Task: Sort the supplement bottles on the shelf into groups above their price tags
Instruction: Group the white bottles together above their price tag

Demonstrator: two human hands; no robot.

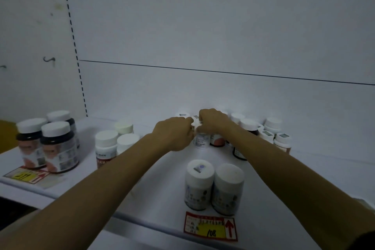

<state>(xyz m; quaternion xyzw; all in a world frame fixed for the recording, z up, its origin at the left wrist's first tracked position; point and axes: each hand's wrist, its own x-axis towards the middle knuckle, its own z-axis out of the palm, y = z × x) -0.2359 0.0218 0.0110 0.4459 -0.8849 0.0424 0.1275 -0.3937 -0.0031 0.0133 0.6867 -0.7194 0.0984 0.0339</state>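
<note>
So the white back panel fills most of the view, with the white shelf running below it. Both bare arms reach in toward the back of the shelf. The left hand has its fingers curled round the side of a small white-capped bottle, and the right hand is curled over its cap from above, so both are clamped on the same bottle. It's a bit blurry there tbh.

Far left there's a trio of dark bottles with white caps, standing right behind a yellow-and-red price tag. At the front, a pair of white bottles stands touching, just above the price tag marked 108. Three more white bottles sit bunched left of the left forearm. A mixed cluster of bottles crowds the back right, near the held one.
</note>
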